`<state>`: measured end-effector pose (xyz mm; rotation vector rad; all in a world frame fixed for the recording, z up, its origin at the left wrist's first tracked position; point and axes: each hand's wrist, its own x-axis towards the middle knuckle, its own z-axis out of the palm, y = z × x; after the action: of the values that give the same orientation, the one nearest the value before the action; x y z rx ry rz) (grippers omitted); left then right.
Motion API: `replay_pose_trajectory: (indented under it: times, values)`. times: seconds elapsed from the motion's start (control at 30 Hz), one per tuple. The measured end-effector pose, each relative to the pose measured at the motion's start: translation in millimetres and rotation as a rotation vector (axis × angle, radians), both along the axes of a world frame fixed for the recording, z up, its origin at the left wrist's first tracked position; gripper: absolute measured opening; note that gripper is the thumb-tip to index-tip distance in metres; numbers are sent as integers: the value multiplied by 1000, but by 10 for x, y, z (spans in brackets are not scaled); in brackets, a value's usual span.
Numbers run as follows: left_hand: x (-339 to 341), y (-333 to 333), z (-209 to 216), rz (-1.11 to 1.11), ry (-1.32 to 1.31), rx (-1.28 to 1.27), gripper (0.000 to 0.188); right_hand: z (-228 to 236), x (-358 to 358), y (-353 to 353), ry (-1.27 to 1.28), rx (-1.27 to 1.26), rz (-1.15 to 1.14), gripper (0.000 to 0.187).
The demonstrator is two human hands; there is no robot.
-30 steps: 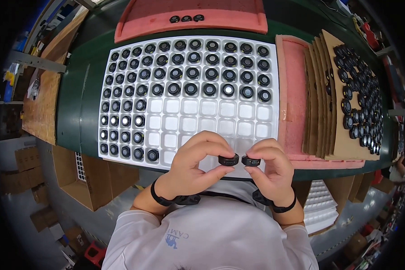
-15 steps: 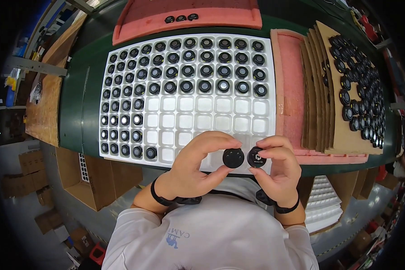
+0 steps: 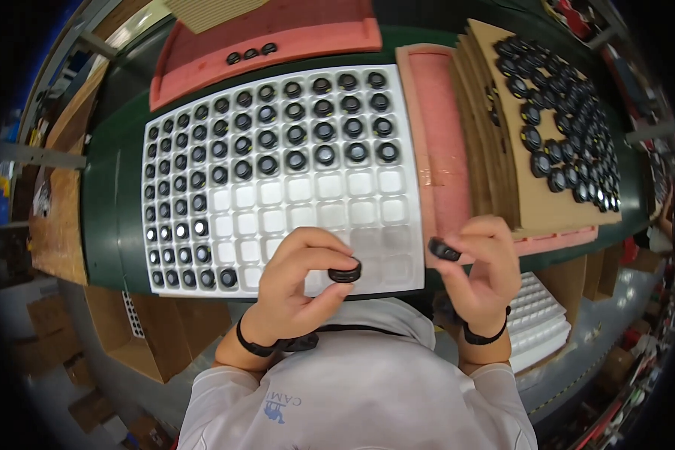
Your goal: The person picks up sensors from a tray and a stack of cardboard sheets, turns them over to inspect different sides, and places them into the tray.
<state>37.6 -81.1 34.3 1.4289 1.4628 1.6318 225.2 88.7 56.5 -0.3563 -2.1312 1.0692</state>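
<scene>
My left hand (image 3: 289, 281) pinches a small black puck-shaped part (image 3: 345, 274) between thumb and index finger, tilted so its edge shows. Farther right, my right hand (image 3: 486, 274) grips another black round part (image 3: 444, 250), turned on its side near the tray's right edge. Both parts hang over the front of a white plastic tray (image 3: 300, 189) with square pockets. Similar black parts fill its far rows and left columns, each with a lighter round top. Bare pockets lie at its middle and near right.
Pink foam trays stand behind (image 3: 307, 43) and to the right (image 3: 446, 142) of the white tray. On stacked cardboard sheets (image 3: 536, 206) at right lie many black parts. Below the table edge are a cardboard box (image 3: 176, 337) and stacked white trays (image 3: 532, 319).
The view has shifted. My hands have moved apart, the right one going rightward with its part. Both parts have turned from face-on to edge-on.
</scene>
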Motion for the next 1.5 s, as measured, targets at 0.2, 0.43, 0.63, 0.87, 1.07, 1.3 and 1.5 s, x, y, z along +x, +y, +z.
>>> replay_pose_trajectory:
  times: [0.2,0.43,0.63,0.87,1.07,1.3,1.5]
  values:
    - [42,16,-32,62,-68,-52,26,139,180,222,119,44,-509,19]
    - [86,100,-8,68,-26,-40,27,139,399,598,-47,40,-751,15]
    - [105,116,51,73,9,-18,29,124,425,690,-166,108,-728,15]
    - [110,133,117,8,74,26,24,144,405,464,44,331,-640,2]
    - [107,111,99,9,58,23,25,102,146,-49,-11,-171,-51,4]
    - [86,91,133,-3,94,-14,27,-26,-103,-241,-145,-472,254,16]
    - [98,87,144,-12,111,0,26,-119,-129,-260,-108,-561,317,21]
